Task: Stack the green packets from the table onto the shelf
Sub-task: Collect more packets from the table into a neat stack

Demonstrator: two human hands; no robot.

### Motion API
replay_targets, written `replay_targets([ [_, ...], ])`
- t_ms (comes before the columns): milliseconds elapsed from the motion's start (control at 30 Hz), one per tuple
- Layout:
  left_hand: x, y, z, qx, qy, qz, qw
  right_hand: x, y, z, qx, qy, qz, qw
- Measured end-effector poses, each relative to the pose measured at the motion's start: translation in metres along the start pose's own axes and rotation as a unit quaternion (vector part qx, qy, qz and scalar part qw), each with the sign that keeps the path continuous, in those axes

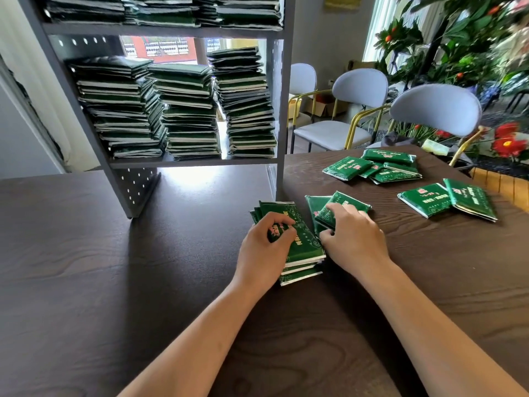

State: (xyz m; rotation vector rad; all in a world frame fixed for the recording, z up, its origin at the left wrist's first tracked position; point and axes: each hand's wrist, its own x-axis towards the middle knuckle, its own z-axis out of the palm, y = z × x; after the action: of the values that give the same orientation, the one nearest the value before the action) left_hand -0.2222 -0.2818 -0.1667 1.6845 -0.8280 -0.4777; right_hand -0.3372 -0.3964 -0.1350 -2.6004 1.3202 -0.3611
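Observation:
A small pile of green packets (300,247) lies on the dark wooden table (114,253) just in front of the shelf's right leg. My left hand (266,247) rests on top of this pile with fingers curled over its upper packet. My right hand (350,239) lies on two more green packets (340,206) right beside the pile, thumb at their near edge, fingers curled on the top one. Loose packets lie further right in a cluster (378,167) and a pair (449,200). The grey metal shelf (194,162) holds three tall stacks of packets (189,110).
The shelf's upper level (160,29) also carries packet stacks. Three pale chairs (435,110) stand behind the table's far right side, with plants and red flowers (506,144) beyond. The table's right edge runs near an orange tiled ledge (503,181).

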Motion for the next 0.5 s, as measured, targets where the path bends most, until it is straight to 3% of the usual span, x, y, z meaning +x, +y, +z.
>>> replay_targets([
  [133,0.0,0.002,0.0,0.007,-0.004,-0.006,1.0,-0.001,0.005,0.002,0.036,0.089,-0.019,0.995],
  [267,-0.001,0.005,-0.001,-0.003,-0.015,-0.015,1.0,-0.004,0.009,-0.003,0.175,0.176,-0.022,0.969],
  [367,0.0,0.005,-0.001,-0.011,-0.013,-0.014,1.0,-0.012,0.003,-0.011,0.3,0.158,-0.065,0.939],
  [500,-0.001,0.005,0.0,-0.09,-0.013,-0.022,0.996,-0.019,-0.007,-0.009,0.319,0.113,-0.143,0.93],
])
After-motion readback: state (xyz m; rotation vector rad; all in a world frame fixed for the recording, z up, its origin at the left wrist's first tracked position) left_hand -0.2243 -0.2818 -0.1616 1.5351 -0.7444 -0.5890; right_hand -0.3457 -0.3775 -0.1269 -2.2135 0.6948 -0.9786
